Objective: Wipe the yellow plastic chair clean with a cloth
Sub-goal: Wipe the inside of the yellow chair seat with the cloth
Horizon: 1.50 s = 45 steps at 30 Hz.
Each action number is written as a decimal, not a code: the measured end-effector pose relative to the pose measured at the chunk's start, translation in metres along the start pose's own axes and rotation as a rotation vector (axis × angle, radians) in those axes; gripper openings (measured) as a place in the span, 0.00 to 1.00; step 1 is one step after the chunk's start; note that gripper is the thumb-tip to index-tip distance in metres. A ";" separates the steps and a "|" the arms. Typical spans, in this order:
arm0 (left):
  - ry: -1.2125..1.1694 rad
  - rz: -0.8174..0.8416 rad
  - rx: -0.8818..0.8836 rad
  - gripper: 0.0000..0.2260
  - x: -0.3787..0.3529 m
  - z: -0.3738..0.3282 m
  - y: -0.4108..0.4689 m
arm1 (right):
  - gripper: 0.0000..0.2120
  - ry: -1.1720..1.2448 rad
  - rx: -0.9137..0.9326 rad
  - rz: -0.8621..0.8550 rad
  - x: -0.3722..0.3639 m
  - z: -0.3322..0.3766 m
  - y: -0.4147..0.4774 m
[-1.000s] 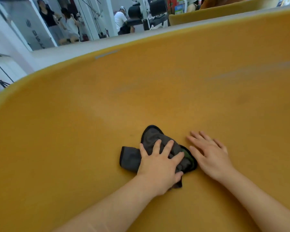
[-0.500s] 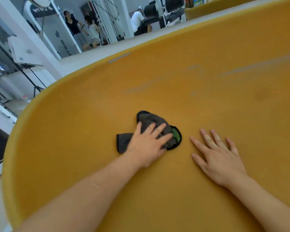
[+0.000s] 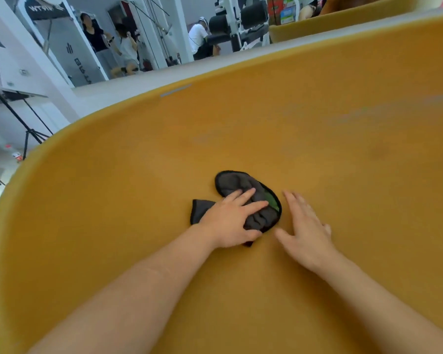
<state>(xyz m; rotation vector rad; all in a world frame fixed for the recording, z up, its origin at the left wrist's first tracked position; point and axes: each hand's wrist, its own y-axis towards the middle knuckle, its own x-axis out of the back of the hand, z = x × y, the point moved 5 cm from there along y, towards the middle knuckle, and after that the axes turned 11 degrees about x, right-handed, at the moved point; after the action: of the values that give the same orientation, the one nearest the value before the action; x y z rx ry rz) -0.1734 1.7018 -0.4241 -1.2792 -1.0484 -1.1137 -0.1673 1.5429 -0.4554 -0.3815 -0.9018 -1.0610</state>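
In the head view, our left hand (image 3: 230,221) lay on the bunched dark grey cloth (image 3: 238,183), fingers fairly straight and pressing it down rather than curled round it. The cloth sat on the inner surface of the yellow plastic chair (image 3: 108,205), near the middle of the shell. Our right hand (image 3: 307,233), blurred, rested on the bare plastic just beside the cloth with its fingers spread and holding nothing.

We judged the wiping to be partway. Pale streaks (image 3: 363,116) and a dark smudge (image 3: 377,152) showed on the shell to the right, seemingly yet to be reached. Only our own right hand stood in the cloth's path that way. Beyond the rim were a tripod (image 3: 30,135), another yellow chair (image 3: 330,24) and several people (image 3: 94,34), all well apart from us.
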 end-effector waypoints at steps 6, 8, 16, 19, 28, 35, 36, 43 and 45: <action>0.228 -0.290 0.273 0.28 0.125 0.106 -0.038 | 0.37 -0.083 0.087 0.187 -0.046 0.077 0.041; 0.384 -0.425 0.441 0.29 0.162 0.146 -0.059 | 0.33 -0.081 0.037 0.134 -0.059 0.092 0.056; 0.258 -0.457 0.590 0.15 0.203 0.211 -0.081 | 0.29 0.122 0.333 -0.219 -0.070 0.236 0.125; 0.268 -0.456 0.545 0.13 0.206 0.215 -0.078 | 0.26 0.019 0.593 -0.342 -0.039 0.285 0.160; 0.206 -0.283 0.475 0.05 0.233 0.217 -0.072 | 0.23 -0.070 0.249 -0.560 0.030 0.250 0.222; -0.070 -0.539 0.488 0.15 0.225 0.202 -0.040 | 0.24 -0.272 0.725 -0.433 0.008 0.277 0.205; 0.031 -0.555 0.461 0.22 0.215 0.200 -0.039 | 0.24 -0.375 0.736 -0.444 0.020 0.263 0.212; 0.075 -0.647 0.465 0.27 0.212 0.202 -0.056 | 0.24 -0.364 0.589 -0.504 0.027 0.239 0.224; 0.126 -0.661 0.488 0.25 0.206 0.202 -0.066 | 0.24 -0.347 0.468 -0.527 0.035 0.217 0.225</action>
<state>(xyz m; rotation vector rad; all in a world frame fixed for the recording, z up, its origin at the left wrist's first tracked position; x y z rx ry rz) -0.1980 1.8979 -0.2038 -0.4687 -1.5837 -1.2859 -0.0619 1.7715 -0.2671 0.0805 -1.5785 -1.2317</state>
